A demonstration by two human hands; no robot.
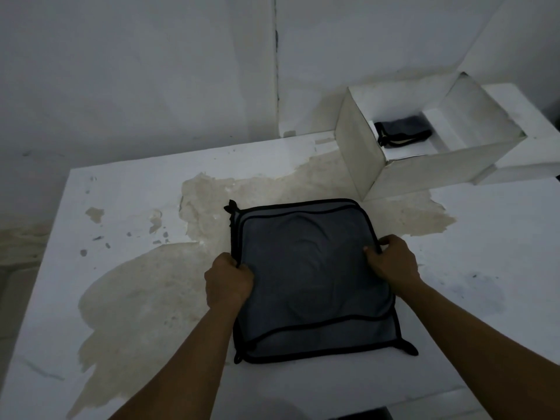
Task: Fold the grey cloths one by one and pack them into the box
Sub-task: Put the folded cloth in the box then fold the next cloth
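Cloth (309, 277): grey, black-hemmed, lying flat on the table (121, 207) near its front middle. Doubled hem lines at the far edge and a second hem crossing the near part show more than one layer; the count of layers cannot be told. Small black tabs stick out at three corners; the far right corner shows none.

Left hand (228, 281): at the cloth's left edge, fingers curled round the hem and gripping it. Fingertips are hidden under the hand's back.

Right hand (392, 260): at the right edge, thumb on top of the grey face, fingers bent over the black hem, pinching it. What lies below the fingers is out of sight.

Both forearms: bare, entering from the bottom edge, cut off by the frame.

Box (360, 147): white, open-topped, on the far right of the table, just beyond the cloth's far right corner and apart from it. Its right side merges with white surfaces that run out of frame; the outline there is hard to read.

Packed cloth (403, 133): dark bundle with black hem, on the box floor, partly hidden by the near wall.

Table: white, with large worn beige patches.

Wall (136, 71): pale, dim, with one dark vertical seam.

Dark shape (366, 414): at the bottom edge, cut off, unidentifiable.
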